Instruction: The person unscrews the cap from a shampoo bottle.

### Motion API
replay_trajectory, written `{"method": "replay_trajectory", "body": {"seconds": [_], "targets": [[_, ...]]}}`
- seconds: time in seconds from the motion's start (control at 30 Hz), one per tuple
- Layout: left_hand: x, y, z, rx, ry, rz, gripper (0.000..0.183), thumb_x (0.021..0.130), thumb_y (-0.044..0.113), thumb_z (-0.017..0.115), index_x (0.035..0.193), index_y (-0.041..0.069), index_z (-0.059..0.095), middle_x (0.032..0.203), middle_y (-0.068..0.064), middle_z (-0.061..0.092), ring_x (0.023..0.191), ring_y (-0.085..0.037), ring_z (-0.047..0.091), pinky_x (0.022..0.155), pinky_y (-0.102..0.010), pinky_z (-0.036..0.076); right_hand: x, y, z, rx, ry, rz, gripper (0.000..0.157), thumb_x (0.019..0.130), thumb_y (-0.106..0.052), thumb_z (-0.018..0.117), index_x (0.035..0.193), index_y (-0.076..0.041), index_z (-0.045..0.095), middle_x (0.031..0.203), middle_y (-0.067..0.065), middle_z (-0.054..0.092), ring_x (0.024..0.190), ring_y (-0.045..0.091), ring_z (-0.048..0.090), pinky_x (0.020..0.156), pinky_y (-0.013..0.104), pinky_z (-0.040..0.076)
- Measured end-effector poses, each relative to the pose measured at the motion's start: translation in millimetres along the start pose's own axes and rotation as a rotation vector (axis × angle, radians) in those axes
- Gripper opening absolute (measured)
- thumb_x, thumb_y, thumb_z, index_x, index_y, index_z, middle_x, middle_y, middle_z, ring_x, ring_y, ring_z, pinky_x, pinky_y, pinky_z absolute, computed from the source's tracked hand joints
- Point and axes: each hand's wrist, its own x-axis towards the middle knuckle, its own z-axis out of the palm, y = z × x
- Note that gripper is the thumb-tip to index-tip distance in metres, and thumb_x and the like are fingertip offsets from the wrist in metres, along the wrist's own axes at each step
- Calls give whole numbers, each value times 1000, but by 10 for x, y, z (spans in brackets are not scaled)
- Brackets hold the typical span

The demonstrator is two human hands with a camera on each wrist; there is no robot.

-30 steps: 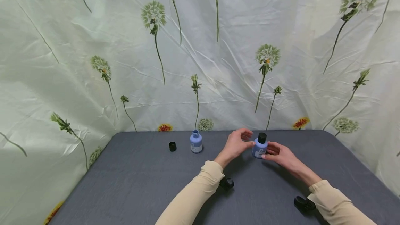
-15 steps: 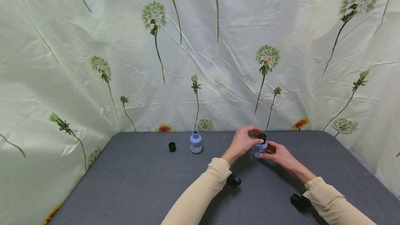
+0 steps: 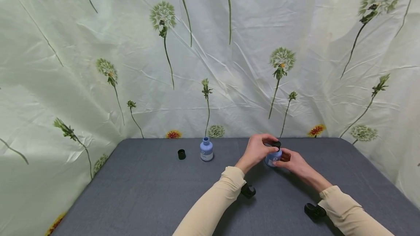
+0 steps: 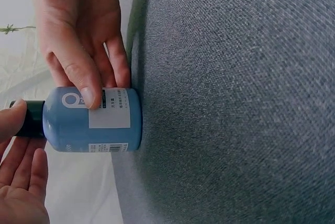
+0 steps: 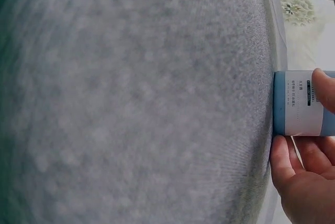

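A small blue bottle [image 4: 70,122] with a white label stands upright on the table at the right of the head view. On its neck sits a black cap [image 4: 34,119], which my left hand [image 3: 257,150] pinches between thumb and fingers. Lower down, my right hand [image 3: 296,165] holds the bottle's body, its thumb lying over the label. The right wrist view shows only the lower part of the bottle. To the left, a second blue bottle [image 3: 206,150] stands with its mouth uncovered. Beside that one lies a loose black cap [image 3: 181,154].
The dark grey table [image 3: 137,192] ends at a white curtain [image 3: 242,94] printed with dandelions, which hangs close behind both bottles. Black wrist devices hang below each sleeve, just over the table.
My left hand has moved right from beside the bottle and now pinches its cap. The right hand keeps its hold on the body. The other bottle and loose cap stay put.
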Motion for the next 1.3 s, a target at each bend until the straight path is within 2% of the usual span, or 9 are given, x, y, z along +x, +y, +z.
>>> {"method": "replay_trajectory", "body": {"seconds": [0.23, 0.67, 0.87, 1.13, 1.3], "targets": [[-21, 4, -6, 4, -4, 7, 22, 81, 6, 81, 101, 15, 77, 90, 10, 71, 81, 0, 63, 66, -18, 50, -9, -8, 21, 13, -2, -6, 62, 91, -19, 73, 136, 13, 43, 131, 31, 54, 120, 42, 54, 91, 46, 50], [-68, 55, -98, -17, -21, -40, 22, 82, 9, 80, 101, 19, 77, 90, 13, 69, 83, -3, 63, 65, -21, 51, -21, -59, 85, 28, 21, -30, 63, 91, -21, 73, 137, 12, 44, 131, 28, 56, 120, 41, 55, 87, 42, 52], [-84, 87, -211, -8, -38, -15, 22, 83, 10, 80, 103, 19, 76, 92, 12, 69, 81, -1, 62, 65, -21, 51, -37, -169, 122, 15, 35, -50, 62, 90, -22, 74, 136, 10, 46, 131, 28, 56, 122, 42, 53, 90, 45, 50], [-133, 68, -338, -36, -47, 10, 22, 85, 11, 79, 105, 19, 76, 94, 11, 70, 79, -4, 62, 67, -22, 52, -46, -263, 183, 7, 52, -75, 58, 91, -20, 73, 134, 9, 49, 128, 27, 57, 121, 42, 54, 89, 45, 51], [-164, 56, -420, -36, -49, 35, 22, 86, 12, 78, 106, 19, 76, 95, 13, 69, 85, -1, 62, 71, -23, 51, -49, -310, 241, 18, 65, -105, 54, 90, -20, 74, 131, 8, 52, 125, 24, 60, 117, 40, 57, 87, 43, 52]]}}
